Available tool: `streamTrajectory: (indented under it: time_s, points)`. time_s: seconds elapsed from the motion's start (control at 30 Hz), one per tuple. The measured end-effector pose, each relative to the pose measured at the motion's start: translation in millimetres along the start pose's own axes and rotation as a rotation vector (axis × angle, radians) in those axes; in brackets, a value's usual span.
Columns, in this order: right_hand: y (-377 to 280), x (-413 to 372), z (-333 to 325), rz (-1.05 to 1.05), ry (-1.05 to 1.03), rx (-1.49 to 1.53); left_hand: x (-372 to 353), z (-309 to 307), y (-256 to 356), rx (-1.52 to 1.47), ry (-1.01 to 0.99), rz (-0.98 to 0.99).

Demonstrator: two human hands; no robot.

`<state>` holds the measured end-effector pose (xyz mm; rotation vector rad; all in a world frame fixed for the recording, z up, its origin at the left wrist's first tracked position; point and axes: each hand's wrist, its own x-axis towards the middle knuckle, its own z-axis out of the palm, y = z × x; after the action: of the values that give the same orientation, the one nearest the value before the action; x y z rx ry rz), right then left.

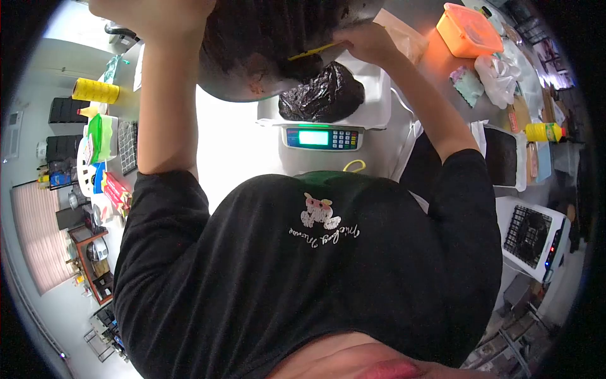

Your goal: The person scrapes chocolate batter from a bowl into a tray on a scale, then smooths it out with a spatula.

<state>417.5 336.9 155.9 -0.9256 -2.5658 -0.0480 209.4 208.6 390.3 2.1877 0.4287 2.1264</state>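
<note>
Your hands are being apart, with a big bowl point(252, 41) leaning between them. Your left hand point(151, 14) is resting by the left side of the bowl, but the top of the view is hiding its fingers, so I am not able to tell how tightly it is holding on. Your right hand point(365, 42) is pinching the end of a thin yellow tool point(309, 52), and the tool is lying slantwise across the bowl, just left of that hand. The bowl is showing smears on its side.

Just nearer to you than your right hand, and a bit to its left, a shiny dark lump point(322, 95) is sitting in a white tray point(375, 117). The tray is resting on a scale point(323, 138), and its little screen is glowing. The scale is standing on the tabletop point(268, 156), and a yellow loop point(355, 165) is showing between it and your shirt point(315, 271).

Well to the right of your right hand, an orange box point(468, 33) is sitting, and a white plastic bag point(495, 79) is lying just nearer to you than the box. To the left of your left arm, a yellow roll point(96, 91) is lying on its side
</note>
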Motion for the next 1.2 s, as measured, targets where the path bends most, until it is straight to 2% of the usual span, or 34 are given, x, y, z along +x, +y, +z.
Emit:
streamTrajectory:
  time_s: [0.03, 0.13, 0.2, 0.27, 0.3, 0.37, 0.4, 0.47, 0.5, 0.57, 0.6, 0.67, 0.73, 0.8, 0.83, 0.9, 0.97, 1.07, 1.1, 1.13, 1.2]
  points:
    - [-4, -2, -7, 0.005, -0.009, -0.009, -1, -3, -4, 0.100, 0.072, -0.082]
    - [-3, -9, -11, -0.006, -0.042, -0.028, 3, 1, 5, 0.138, 0.010, -0.012]
    - [2, -14, -12, -0.020, -0.060, -0.040, 4, -3, -7, 0.202, 0.047, -0.050]
    - [6, -19, -13, -0.059, -0.053, -0.079, 6, -21, -45, -0.095, 0.029, -0.519]
    - [6, -22, -16, -0.061, -0.053, -0.080, 4, -15, -32, -0.095, 0.031, -0.518]
    - [4, -29, -23, 0.030, 0.046, 0.030, -2, 4, 6, 0.056, 0.072, -0.086]
    - [7, -32, -24, 0.028, 0.046, 0.027, -1, 3, 7, 0.056, 0.074, -0.084]
    - [12, -40, -20, 0.212, 0.129, 0.025, 1, 4, 9, -0.027, 0.026, -0.020]
    - [13, -44, -12, 0.213, 0.131, 0.023, 1, 4, 9, -0.029, 0.026, -0.018]
    - [14, -54, 11, 0.371, 0.199, 0.110, 1, 4, 10, 0.004, 0.023, 0.011]
    - [9, -55, 15, 0.375, 0.202, 0.110, 1, 3, 10, 0.001, 0.020, 0.012]
    - [-1, -57, 25, 0.538, 0.086, 0.074, -1, 0, 11, 0.106, -0.011, 0.074]
    - [-10, -62, 30, 0.444, 0.032, 0.153, -3, 0, 1, 0.103, 0.049, 0.118]
    - [-18, -65, 39, 0.464, -0.044, 0.244, -2, -1, 1, 0.097, 0.110, 0.157]
    - [-20, -66, 37, 0.464, -0.045, 0.244, -1, -2, 7, 0.098, 0.047, 0.144]
    - [-25, -68, 33, 0.318, -0.160, 0.147, 0, -4, 8, 0.100, -0.015, 0.130]
    - [-22, -73, 33, 0.285, -0.128, 0.154, -1, -7, 1, 0.214, 0.049, 0.186]
    - [-12, -74, 16, 0.258, -0.078, 0.128, -1, -4, 7, 0.179, 0.127, 0.154]
    - [-8, -74, 8, 0.264, -0.057, 0.097, 4, -10, 14, 0.104, -0.006, 0.124]
    - [-5, -75, 6, 0.267, -0.062, 0.097, 5, -9, 14, 0.102, -0.004, 0.119]
    - [-3, -80, 5, 0.204, -0.003, 0.006, 3, -8, 14, 0.429, 0.080, 0.259]
